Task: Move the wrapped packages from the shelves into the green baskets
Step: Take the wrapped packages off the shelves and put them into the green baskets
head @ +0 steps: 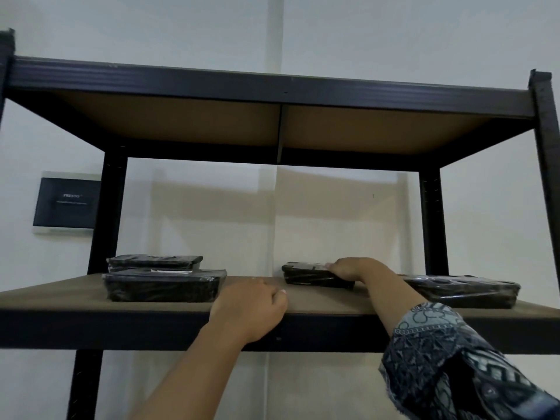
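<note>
Several flat black packages in clear wrap lie on a brown shelf board (54,294). My right hand (348,269) reaches to the back of the shelf and grips the right end of the middle package (306,275). My left hand (251,307) rests on the shelf's front edge, fingers curled over it, holding no package. At the left a larger package (163,286) lies in front of a smaller one (154,262). Another package (472,291) lies at the right, behind my right forearm. No green basket is in view.
The rack has black metal posts (109,213) and a black front beam (91,328). An upper shelf (272,86) hangs close overhead. A white wall stands behind, with a dark panel (65,203) mounted at the left.
</note>
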Demonstrator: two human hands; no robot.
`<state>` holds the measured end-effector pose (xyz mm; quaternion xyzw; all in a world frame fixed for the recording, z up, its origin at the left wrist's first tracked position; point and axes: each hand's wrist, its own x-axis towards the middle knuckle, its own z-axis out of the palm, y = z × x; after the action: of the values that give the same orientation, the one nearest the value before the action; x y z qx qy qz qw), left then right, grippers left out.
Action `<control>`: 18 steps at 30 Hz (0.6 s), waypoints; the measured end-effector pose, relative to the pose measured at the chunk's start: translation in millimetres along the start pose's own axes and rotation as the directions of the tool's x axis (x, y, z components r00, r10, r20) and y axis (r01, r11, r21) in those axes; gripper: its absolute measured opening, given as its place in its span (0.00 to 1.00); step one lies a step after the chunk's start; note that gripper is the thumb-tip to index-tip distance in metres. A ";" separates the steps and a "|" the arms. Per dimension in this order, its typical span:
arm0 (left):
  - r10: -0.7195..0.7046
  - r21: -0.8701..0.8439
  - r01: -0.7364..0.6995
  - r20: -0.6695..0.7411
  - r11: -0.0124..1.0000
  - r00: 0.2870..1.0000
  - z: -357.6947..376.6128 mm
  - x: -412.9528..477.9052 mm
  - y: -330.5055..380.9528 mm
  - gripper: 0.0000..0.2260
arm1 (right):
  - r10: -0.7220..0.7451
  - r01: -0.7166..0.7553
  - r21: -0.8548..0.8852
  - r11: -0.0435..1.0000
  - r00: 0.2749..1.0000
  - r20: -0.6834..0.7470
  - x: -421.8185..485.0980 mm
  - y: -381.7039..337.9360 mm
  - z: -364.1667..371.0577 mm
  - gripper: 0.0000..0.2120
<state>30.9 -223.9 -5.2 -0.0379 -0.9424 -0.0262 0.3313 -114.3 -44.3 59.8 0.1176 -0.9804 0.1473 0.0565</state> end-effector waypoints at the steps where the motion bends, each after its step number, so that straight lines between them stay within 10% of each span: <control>1: 0.003 0.004 -0.003 -0.001 1.000 1.000 -0.5 -0.3 0.7 0.21 | 0.006 -0.006 0.042 0.999 1.000 -0.007 -0.3 -0.5 0.1 0.30; 11: -0.015 -0.008 0.014 -0.022 1.000 1.000 -3.2 -2.1 3.4 0.21 | 0.091 -0.018 0.392 0.920 0.982 -0.168 2.0 9.0 -6.1 0.19; 18: -0.008 -0.014 0.008 -0.043 1.000 0.999 -2.3 -1.4 3.0 0.20 | 0.150 -0.008 0.634 0.773 0.974 -0.171 1.4 13.1 -1.3 0.42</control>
<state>33.6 -221.2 -4.2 -0.0359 -0.9349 -0.0351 0.3512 -118.9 -32.0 57.6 0.0717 -0.8671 0.4801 0.1116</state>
